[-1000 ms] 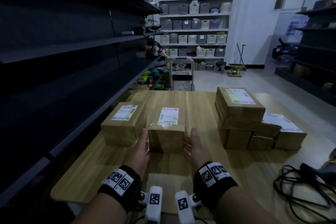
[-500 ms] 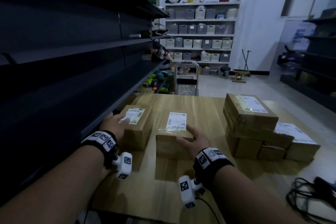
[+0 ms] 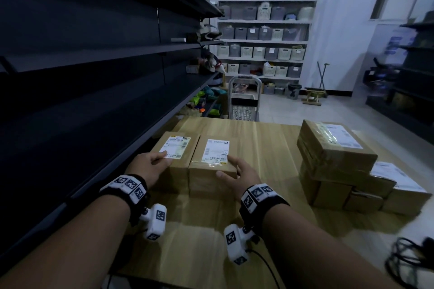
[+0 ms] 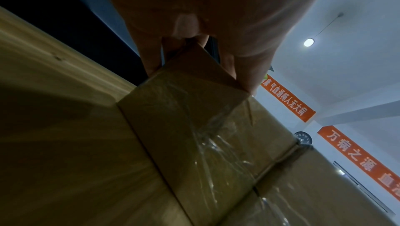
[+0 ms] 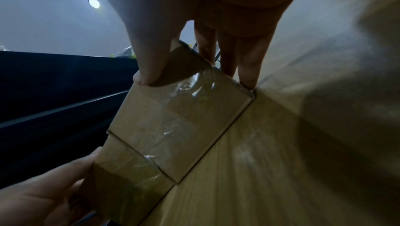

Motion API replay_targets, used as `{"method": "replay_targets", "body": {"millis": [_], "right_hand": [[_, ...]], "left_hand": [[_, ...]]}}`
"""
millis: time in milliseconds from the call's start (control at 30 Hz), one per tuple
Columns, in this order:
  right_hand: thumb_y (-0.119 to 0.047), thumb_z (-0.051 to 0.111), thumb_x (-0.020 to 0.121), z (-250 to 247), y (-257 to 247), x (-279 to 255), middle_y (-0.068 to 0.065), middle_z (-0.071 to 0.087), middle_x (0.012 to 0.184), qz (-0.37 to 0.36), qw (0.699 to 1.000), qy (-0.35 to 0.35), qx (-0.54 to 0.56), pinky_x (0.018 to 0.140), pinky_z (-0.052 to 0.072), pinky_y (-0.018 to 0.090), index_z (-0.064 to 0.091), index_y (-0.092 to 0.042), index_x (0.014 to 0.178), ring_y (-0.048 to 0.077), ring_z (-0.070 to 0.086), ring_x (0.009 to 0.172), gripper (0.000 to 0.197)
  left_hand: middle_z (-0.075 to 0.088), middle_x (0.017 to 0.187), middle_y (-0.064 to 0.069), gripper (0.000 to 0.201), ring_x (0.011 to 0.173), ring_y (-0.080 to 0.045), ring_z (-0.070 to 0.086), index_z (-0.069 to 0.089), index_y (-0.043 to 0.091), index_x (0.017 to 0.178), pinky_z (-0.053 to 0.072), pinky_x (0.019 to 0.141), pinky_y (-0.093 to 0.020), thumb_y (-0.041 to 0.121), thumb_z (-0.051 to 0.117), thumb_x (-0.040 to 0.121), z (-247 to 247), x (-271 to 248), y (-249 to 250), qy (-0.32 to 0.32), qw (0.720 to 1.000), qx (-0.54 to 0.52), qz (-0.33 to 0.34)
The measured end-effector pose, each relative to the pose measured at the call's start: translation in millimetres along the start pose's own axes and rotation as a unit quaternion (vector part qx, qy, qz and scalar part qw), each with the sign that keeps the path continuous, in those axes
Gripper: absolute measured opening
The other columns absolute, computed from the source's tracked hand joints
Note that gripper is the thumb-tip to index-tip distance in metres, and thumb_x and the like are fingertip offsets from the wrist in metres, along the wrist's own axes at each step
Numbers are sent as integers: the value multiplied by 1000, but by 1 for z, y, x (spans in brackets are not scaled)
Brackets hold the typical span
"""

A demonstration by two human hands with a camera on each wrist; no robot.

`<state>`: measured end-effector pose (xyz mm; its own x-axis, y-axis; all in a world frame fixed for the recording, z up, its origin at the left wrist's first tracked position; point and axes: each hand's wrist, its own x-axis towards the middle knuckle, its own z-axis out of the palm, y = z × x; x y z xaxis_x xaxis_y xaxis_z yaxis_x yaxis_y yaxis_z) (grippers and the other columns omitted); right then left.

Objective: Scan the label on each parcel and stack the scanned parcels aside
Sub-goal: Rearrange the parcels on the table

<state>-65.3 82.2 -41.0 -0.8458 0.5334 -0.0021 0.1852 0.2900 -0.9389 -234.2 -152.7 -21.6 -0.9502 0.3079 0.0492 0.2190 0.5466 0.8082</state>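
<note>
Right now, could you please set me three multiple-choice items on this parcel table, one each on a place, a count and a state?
1. Where does the parcel stack stand?
A. table's right side
B. dark shelf
C. floor

2. How many parcels sit directly before the person?
A. one
B. two
C. four

3. What is the right hand doing?
A. hanging idle
B. holding a scanner
C. gripping the right parcel

Key: 1 A, it rests on the table; 2 B, left parcel touches the right parcel; 3 C, thumb and fingers clasp its corner.
</note>
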Motion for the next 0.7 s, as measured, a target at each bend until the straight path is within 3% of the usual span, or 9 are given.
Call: {"method": "replay_targets", "body": {"millis": [200, 333, 433, 500, 533, 600, 700], "right_hand": [[-44, 83, 89, -2, -1, 2, -13, 61, 138, -2, 1000, -10, -17, 109, 55, 42, 47, -45, 154, 11, 61, 116, 74], [-43, 79, 93, -6, -5, -7, -6, 57, 157, -20, 999, -17, -18, 108, 50, 32, 39, -43, 162, 8, 57, 121, 80], [-43, 74, 98, -15, -13, -19, -5, 43, 167, -48, 998, -35, -9, 106, 38, 25, 20, -38, 169, 14, 47, 144, 90], [-47, 71, 99, -22, -16, -24, -3, 34, 172, -65, 998, -20, -10, 110, 35, 29, 15, -40, 170, 22, 36, 156, 91], [-51, 70, 98, -25, -18, -27, -4, 32, 174, -68, 998, -8, -8, 112, 35, 32, 15, -42, 169, 24, 33, 158, 90], [-59, 67, 97, -33, -18, -34, -6, 33, 172, -69, 997, 23, 8, 118, 38, 41, 19, -46, 168, 25, 36, 157, 87], [-65, 68, 91, -46, -17, -44, -11, 52, 154, -63, 994, 59, 73, 116, 49, 48, 39, -45, 160, 19, 55, 141, 77]], "left_hand": [[69, 149, -5, 44, 111, -19, 63, 72, 31, 147, 51, 95, -35, 43, 75, 105, 0, 1, 3, -4, 1000, 27, -3], [63, 153, -5, 42, 115, -22, 61, 68, 34, 146, 53, 98, -40, 46, 72, 106, -4, 3, 8, -17, 999, 39, -11], [40, 176, -7, 50, 146, -30, 52, 61, 33, 157, 44, 119, -49, 45, 66, 109, -7, 0, 9, -16, 1000, 7, -10], [20, 185, -1, 55, 164, -31, 34, 52, 35, 164, 31, 129, -53, 43, 62, 111, -9, -4, 9, 13, 1000, -11, -2], [19, 186, 1, 56, 166, -31, 30, 51, 35, 165, 29, 131, -52, 42, 62, 111, -9, -8, 10, 31, 999, -20, 7], [28, 182, 2, 59, 163, -30, 35, 55, 32, 163, 33, 132, -55, 44, 66, 107, -7, -24, 19, 65, 997, -25, 15], [53, 156, 5, 63, 143, -31, 56, 67, 36, 142, 51, 117, -61, 67, 66, 87, 4, -45, 34, 104, 992, -60, 33]]}}
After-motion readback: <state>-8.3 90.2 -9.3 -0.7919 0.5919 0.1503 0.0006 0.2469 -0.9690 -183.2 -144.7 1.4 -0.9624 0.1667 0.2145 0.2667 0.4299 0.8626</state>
